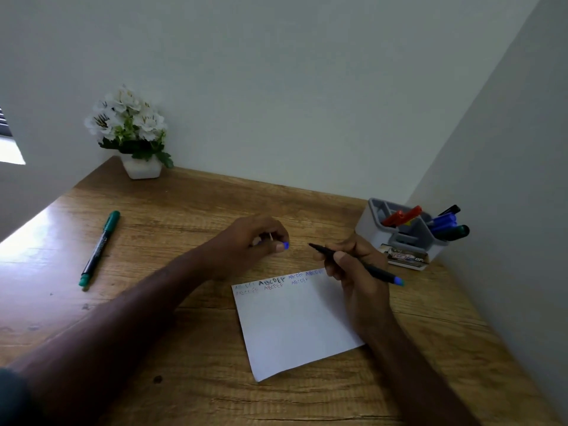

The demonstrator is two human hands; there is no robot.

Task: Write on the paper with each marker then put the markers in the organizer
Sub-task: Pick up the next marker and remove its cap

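Blue-ended and uncapped, the marker (356,263) lies slantwise in the right hand (353,269), fingers curled round its barrel, tip raised just above the paper's (295,324) far edge where the lettering runs. Just left of that tip, the left hand (255,241) pinches the blue cap (286,245). Well left of the paper, a green marker (100,249) waits on the counter (184,348), nearer the left hand; the organizer (399,232) stands beyond the paper's right corner.
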